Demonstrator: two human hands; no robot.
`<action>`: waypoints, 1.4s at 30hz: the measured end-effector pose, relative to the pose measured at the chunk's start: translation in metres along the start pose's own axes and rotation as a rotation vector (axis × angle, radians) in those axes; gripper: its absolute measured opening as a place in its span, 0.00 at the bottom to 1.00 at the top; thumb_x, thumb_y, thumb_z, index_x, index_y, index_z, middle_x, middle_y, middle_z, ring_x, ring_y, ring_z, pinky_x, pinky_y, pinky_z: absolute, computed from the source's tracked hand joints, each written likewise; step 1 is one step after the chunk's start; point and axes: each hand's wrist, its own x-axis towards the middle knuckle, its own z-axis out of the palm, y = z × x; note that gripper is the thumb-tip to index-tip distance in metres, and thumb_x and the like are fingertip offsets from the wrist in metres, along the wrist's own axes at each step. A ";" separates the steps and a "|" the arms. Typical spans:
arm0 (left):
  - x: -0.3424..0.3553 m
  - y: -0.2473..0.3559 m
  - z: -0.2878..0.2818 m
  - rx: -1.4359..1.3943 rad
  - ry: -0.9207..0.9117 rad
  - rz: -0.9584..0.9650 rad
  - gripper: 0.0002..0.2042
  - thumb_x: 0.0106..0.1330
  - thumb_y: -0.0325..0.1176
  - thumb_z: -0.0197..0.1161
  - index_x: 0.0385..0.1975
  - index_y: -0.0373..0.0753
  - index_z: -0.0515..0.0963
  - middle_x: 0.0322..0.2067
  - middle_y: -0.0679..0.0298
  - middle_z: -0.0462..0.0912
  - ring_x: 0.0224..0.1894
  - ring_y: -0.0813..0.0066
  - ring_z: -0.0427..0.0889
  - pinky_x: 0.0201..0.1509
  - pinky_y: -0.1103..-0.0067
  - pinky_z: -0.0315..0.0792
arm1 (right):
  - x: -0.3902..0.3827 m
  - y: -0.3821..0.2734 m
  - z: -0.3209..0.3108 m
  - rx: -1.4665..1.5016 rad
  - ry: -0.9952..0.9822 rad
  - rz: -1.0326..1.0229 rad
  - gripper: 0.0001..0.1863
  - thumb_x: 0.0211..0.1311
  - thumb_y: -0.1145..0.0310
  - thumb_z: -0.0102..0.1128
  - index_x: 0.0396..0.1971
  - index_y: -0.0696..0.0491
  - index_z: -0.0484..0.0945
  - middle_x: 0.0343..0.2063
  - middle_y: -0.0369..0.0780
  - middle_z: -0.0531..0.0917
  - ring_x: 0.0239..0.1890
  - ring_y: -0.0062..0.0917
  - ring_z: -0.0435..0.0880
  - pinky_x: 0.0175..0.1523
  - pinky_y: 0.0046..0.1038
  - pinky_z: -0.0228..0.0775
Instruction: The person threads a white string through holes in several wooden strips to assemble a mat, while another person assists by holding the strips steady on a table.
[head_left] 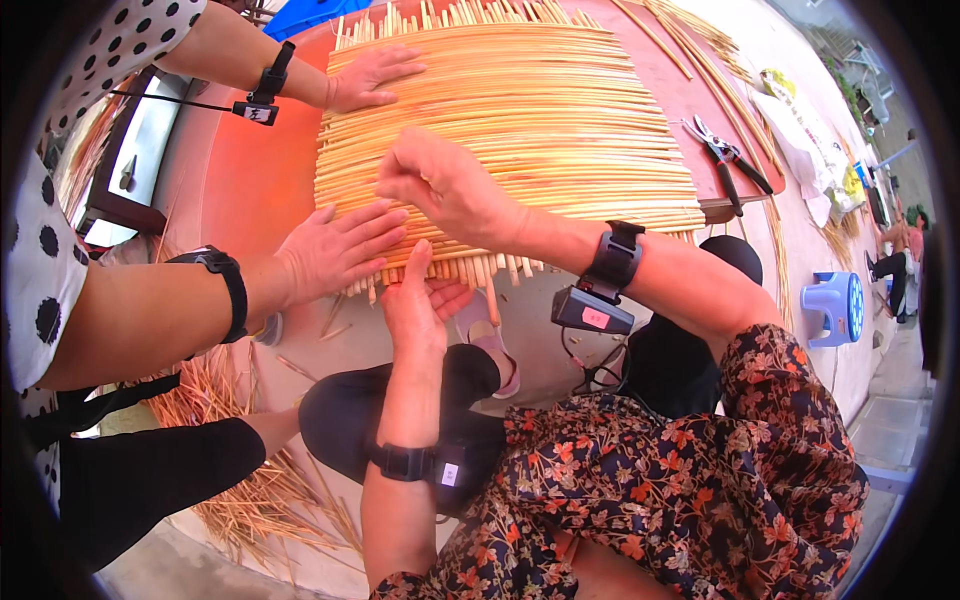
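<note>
A mat of thin golden stalks lies on the reddish table, its stalks running side to side. My right hand is held above the mat's near left part, fingers curled together; whatever they pinch, if anything, is too small to make out. At the mat's near edge, my left hand is turned palm up, thumb raised and fingers apart beside the short stalk ends. From the left, another person's hand rests flat by the mat's near left corner. That person's other hand presses on its far left part.
Pruning shears with dark and red handles lie right of the mat. Loose stalks run along the table's right side. Cut straw litters the floor at left. A blue stool and white bags are at right.
</note>
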 end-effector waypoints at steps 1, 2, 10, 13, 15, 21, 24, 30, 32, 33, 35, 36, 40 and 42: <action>-0.001 0.001 0.002 0.008 -0.002 -0.002 0.25 0.58 0.50 0.64 0.42 0.32 0.74 0.27 0.53 0.77 0.31 0.61 0.81 0.35 0.68 0.80 | 0.010 -0.007 -0.005 0.157 0.066 0.028 0.06 0.57 0.72 0.59 0.30 0.58 0.72 0.31 0.42 0.76 0.35 0.35 0.76 0.38 0.32 0.68; -0.003 0.000 0.003 0.028 0.011 0.000 0.26 0.58 0.51 0.64 0.41 0.32 0.73 0.27 0.54 0.77 0.29 0.61 0.81 0.35 0.69 0.80 | 0.009 -0.007 -0.009 0.106 0.028 -0.008 0.08 0.58 0.72 0.59 0.33 0.59 0.73 0.33 0.43 0.78 0.35 0.33 0.78 0.39 0.32 0.69; -0.050 0.004 -0.006 0.580 0.228 0.454 0.11 0.63 0.34 0.63 0.24 0.32 0.76 0.25 0.64 0.73 0.21 0.78 0.73 0.27 0.80 0.70 | -0.070 0.029 -0.040 -0.513 -0.122 0.019 0.11 0.58 0.72 0.54 0.41 0.56 0.74 0.40 0.44 0.77 0.45 0.38 0.75 0.51 0.35 0.68; -0.034 0.010 0.002 0.968 0.277 0.988 0.07 0.54 0.29 0.68 0.28 0.35 0.79 0.27 0.65 0.74 0.25 0.74 0.74 0.29 0.79 0.69 | -0.069 0.033 -0.038 -0.502 -0.164 -0.094 0.14 0.55 0.73 0.53 0.42 0.55 0.75 0.43 0.43 0.77 0.48 0.37 0.74 0.53 0.35 0.67; -0.027 0.018 0.013 1.006 0.316 0.948 0.08 0.50 0.27 0.70 0.30 0.36 0.81 0.30 0.64 0.73 0.33 0.71 0.74 0.37 0.76 0.68 | -0.064 0.033 -0.038 -0.567 -0.203 -0.125 0.15 0.52 0.72 0.54 0.43 0.53 0.76 0.44 0.41 0.76 0.50 0.35 0.73 0.54 0.33 0.66; -0.006 0.016 0.014 1.167 0.302 1.090 0.07 0.48 0.28 0.71 0.26 0.36 0.81 0.31 0.62 0.75 0.40 0.63 0.74 0.46 0.69 0.66 | -0.062 0.034 -0.034 -0.562 -0.151 -0.108 0.18 0.49 0.70 0.55 0.43 0.54 0.76 0.42 0.40 0.75 0.49 0.33 0.73 0.55 0.32 0.66; 0.002 0.009 0.015 1.035 0.294 1.032 0.07 0.49 0.28 0.70 0.25 0.36 0.81 0.31 0.62 0.75 0.40 0.63 0.74 0.45 0.69 0.66 | -0.064 0.032 -0.034 -0.575 -0.143 -0.076 0.19 0.48 0.70 0.56 0.44 0.54 0.76 0.43 0.40 0.75 0.50 0.33 0.72 0.55 0.32 0.66; 0.003 0.010 0.018 1.062 0.343 1.089 0.04 0.52 0.24 0.66 0.25 0.32 0.78 0.30 0.61 0.75 0.39 0.63 0.74 0.45 0.69 0.68 | -0.063 0.027 -0.034 -0.555 -0.150 -0.078 0.21 0.47 0.69 0.57 0.45 0.53 0.74 0.45 0.40 0.74 0.51 0.34 0.71 0.55 0.34 0.65; 0.003 0.011 0.018 0.912 0.326 1.035 0.04 0.55 0.22 0.64 0.25 0.30 0.76 0.29 0.59 0.74 0.38 0.64 0.75 0.44 0.71 0.69 | -0.063 0.026 -0.032 -0.530 -0.150 -0.059 0.21 0.47 0.69 0.57 0.45 0.52 0.73 0.46 0.40 0.73 0.52 0.34 0.71 0.55 0.34 0.64; 0.003 0.011 0.018 0.917 0.317 1.029 0.04 0.55 0.22 0.64 0.25 0.30 0.76 0.29 0.59 0.74 0.38 0.64 0.75 0.44 0.71 0.69 | -0.063 0.026 -0.032 -0.511 -0.154 -0.046 0.21 0.47 0.70 0.57 0.46 0.52 0.73 0.46 0.40 0.73 0.52 0.35 0.71 0.55 0.35 0.64; 0.004 0.013 0.017 0.852 0.279 1.053 0.04 0.55 0.21 0.63 0.26 0.28 0.74 0.28 0.58 0.72 0.37 0.66 0.74 0.43 0.72 0.70 | -0.063 0.027 -0.035 -0.499 -0.157 -0.028 0.21 0.48 0.70 0.57 0.46 0.52 0.73 0.46 0.40 0.73 0.52 0.35 0.71 0.55 0.35 0.64; 0.007 0.015 0.014 0.953 0.316 1.057 0.05 0.60 0.23 0.60 0.25 0.28 0.73 0.32 0.58 0.77 0.36 0.67 0.78 0.42 0.75 0.72 | -0.064 0.028 -0.036 -0.488 -0.162 -0.022 0.20 0.48 0.70 0.56 0.46 0.51 0.72 0.46 0.40 0.73 0.52 0.35 0.71 0.55 0.35 0.64; -0.009 0.072 0.016 0.538 0.217 0.951 0.07 0.65 0.25 0.55 0.27 0.29 0.72 0.37 0.56 0.81 0.35 0.70 0.81 0.39 0.79 0.73 | -0.062 0.025 -0.028 -0.434 -0.143 -0.035 0.20 0.49 0.70 0.55 0.46 0.51 0.72 0.46 0.40 0.73 0.52 0.34 0.71 0.55 0.35 0.63; -0.019 0.094 0.019 0.490 0.092 0.700 0.05 0.69 0.28 0.52 0.34 0.32 0.70 0.33 0.47 0.82 0.41 0.64 0.84 0.27 0.87 0.73 | -0.063 0.025 -0.030 -0.479 -0.141 -0.027 0.18 0.51 0.69 0.55 0.45 0.51 0.73 0.45 0.40 0.74 0.52 0.34 0.70 0.55 0.35 0.63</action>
